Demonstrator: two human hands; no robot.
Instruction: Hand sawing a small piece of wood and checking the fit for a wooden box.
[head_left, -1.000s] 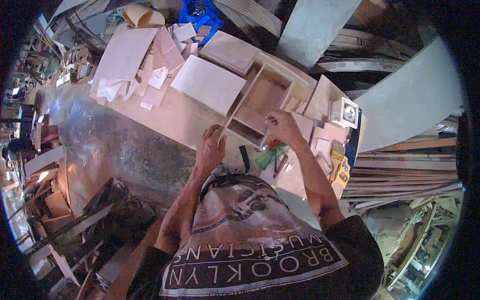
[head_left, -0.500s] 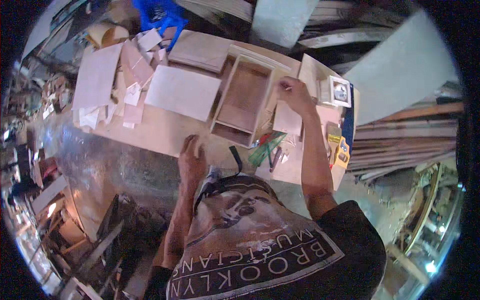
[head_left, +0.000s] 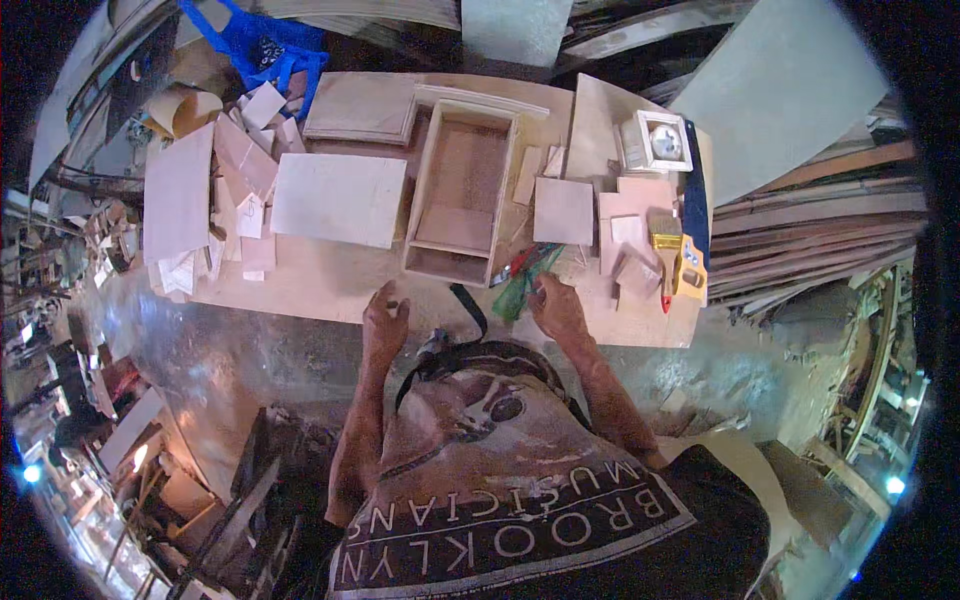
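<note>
An open wooden box (head_left: pixel 462 180) with a narrow compartment at its near end lies on the worktable (head_left: pixel 300 290). Close to the table's front edge, left of the box, my left hand (head_left: pixel 386 318) hangs with loosely bent fingers and holds nothing. My right hand (head_left: pixel 557 308) is lowered onto the right side of a green see-through set square (head_left: pixel 513 297), its fingers bent and closed. Whatever lies between those fingers is hidden. Beside the square is a small red and dark tool (head_left: pixel 517 264). A square wooden piece (head_left: pixel 563 211) lies just beyond my right hand.
Flat pale panels (head_left: pixel 340 198) and a heap of offcuts (head_left: pixel 245 180) cover the left side, with a blue bag (head_left: pixel 265 50) behind. To the right are a paintbrush (head_left: pixel 664 240), a yellow tool (head_left: pixel 691 270) and a small white frame (head_left: pixel 657 142). Stacked boards (head_left: pixel 820 220) stand beyond.
My right hand has come back from beside the box to the green set square near the front edge. My left hand stays near the edge. The whole view has shifted slightly.
</note>
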